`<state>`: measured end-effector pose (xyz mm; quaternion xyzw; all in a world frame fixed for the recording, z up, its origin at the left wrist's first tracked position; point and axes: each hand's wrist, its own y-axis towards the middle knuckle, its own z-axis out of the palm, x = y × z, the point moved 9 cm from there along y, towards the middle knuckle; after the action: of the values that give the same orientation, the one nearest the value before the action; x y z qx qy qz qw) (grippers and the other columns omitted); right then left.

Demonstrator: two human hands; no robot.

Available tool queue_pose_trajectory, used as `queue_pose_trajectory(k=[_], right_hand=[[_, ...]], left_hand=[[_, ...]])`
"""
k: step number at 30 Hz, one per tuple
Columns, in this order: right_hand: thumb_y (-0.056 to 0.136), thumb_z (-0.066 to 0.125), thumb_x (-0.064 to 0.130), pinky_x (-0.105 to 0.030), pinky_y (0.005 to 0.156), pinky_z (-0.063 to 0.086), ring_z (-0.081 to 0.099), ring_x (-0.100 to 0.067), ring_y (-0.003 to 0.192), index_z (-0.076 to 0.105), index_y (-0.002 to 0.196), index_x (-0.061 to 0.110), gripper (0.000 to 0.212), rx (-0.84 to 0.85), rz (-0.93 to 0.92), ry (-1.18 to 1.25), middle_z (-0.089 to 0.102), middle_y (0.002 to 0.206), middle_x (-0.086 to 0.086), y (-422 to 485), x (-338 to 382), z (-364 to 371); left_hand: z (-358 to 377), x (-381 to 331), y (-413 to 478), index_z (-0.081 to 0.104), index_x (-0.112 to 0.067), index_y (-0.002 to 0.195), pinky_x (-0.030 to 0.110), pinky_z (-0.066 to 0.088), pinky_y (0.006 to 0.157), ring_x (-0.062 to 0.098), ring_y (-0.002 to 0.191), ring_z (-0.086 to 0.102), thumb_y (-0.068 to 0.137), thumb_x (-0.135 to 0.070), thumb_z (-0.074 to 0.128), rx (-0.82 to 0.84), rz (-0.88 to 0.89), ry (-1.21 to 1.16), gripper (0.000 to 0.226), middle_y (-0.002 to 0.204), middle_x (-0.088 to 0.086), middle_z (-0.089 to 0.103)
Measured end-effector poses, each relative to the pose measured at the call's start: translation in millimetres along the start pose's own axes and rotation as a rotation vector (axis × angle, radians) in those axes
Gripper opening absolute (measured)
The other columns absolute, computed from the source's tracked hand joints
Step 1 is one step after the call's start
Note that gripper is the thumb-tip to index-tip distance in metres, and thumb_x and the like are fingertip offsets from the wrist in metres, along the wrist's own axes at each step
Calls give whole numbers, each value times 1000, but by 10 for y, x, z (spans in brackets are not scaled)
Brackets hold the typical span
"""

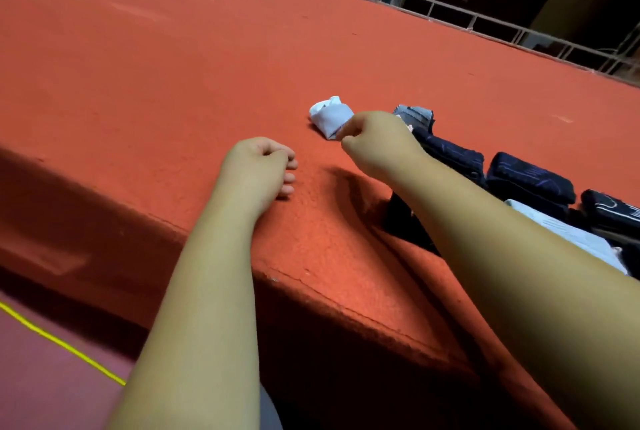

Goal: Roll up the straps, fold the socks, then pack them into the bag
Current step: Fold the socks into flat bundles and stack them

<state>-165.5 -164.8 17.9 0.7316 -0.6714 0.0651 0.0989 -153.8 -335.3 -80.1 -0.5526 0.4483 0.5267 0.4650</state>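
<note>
Progress judged part-way. One folded sock (pixel 329 114), white and pale blue, is seen bundled on the red surface (pixel 156 83), mid-scene. To its right a row of dark rolled bundles (pixel 530 180) is laid out; straps and socks cannot be told apart. A grey-blue piece (pixel 415 114) lies at the row's far end. A flat white sock (pixel 568 239) near the right edge looks not yet folded. Nothing is seen packed. A dark shape (pixel 405 218) under the right forearm may be the bag, not confirmed.

Right hand (pixel 375 137): reached forward, fingers curled, the folded sock's right edge apparently pinched. Left hand (pixel 261 166): rested on the surface, left of that sock and apart from it, fingers loosely curled, nothing held.
</note>
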Motion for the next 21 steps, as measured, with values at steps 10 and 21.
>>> queue_pose_trajectory(k=[10,21], right_hand=[[101,61,33,-34,110,41,52,-32,140,35,163,29,67,29,-13,-5,49,155,-13,991,-144,375],[98,65,28,-36,75,39,62,-35,106,73,113,15,21,-102,-184,-159,61,107,-8,692,104,281]], left_hand=[[6,95,137,67,-6,103,24,61,54,16,69,65,106,-9,53,65,-135,-142,15,98,14,72],[-160,-4,105,71,-16,101,35,63,61,15,71,71,102,-13,58,-8,-18,-140,13,104,8,77]])
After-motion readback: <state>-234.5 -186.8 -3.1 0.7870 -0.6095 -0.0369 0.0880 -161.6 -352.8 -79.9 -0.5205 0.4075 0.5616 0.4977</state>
